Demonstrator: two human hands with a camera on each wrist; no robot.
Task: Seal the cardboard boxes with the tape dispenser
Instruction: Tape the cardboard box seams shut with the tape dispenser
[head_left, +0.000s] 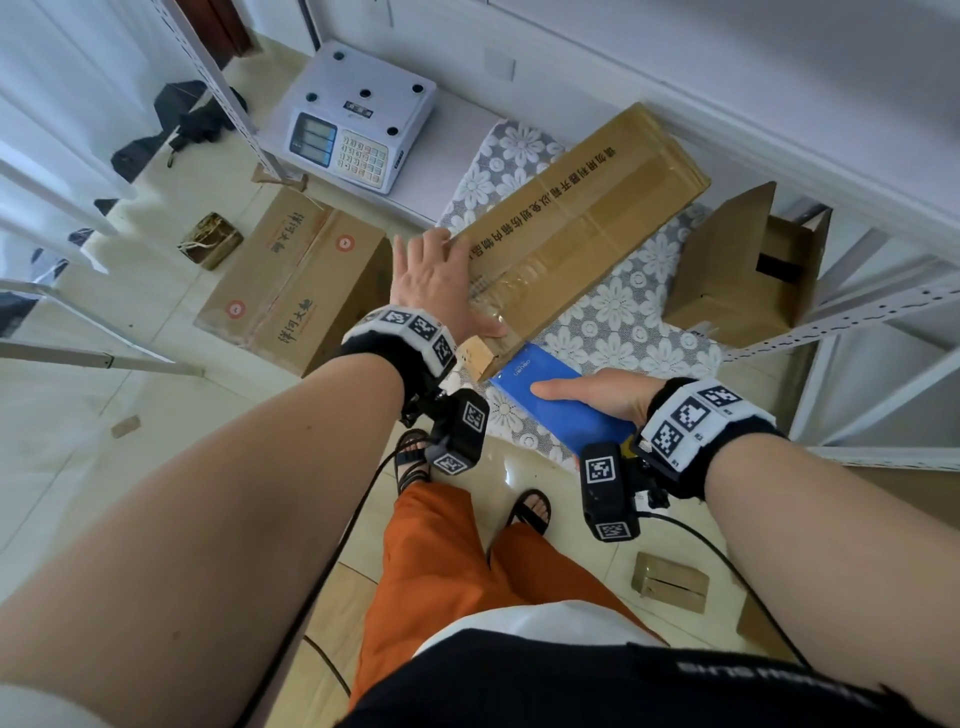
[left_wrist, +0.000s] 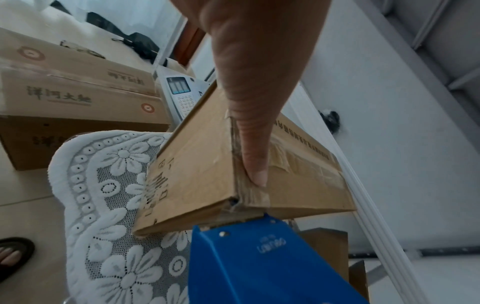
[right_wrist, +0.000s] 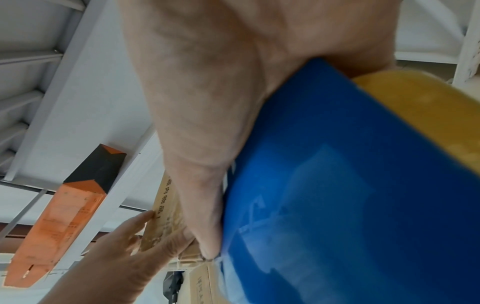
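A long brown cardboard box (head_left: 587, 208) lies on a white lace mat (head_left: 628, 306). My left hand (head_left: 436, 275) lies flat on the box's near end, fingers straight; in the left wrist view its thumb (left_wrist: 255, 164) presses the clear tape along the top seam of the box (left_wrist: 197, 168). My right hand (head_left: 597, 392) grips the blue tape dispenser (head_left: 571, 421), whose front end meets the box's near end face (left_wrist: 259, 267). The right wrist view shows the dispenser body (right_wrist: 337, 205) with a yellowish tape roll (right_wrist: 428, 115) in it.
A white weighing scale (head_left: 358, 114) stands behind the box on the left. An open cardboard box (head_left: 743, 275) sits at the right beside a white metal shelf frame (head_left: 857, 312). Large printed cartons (head_left: 296, 280) and a small box (head_left: 670, 582) lie on the tiled floor.
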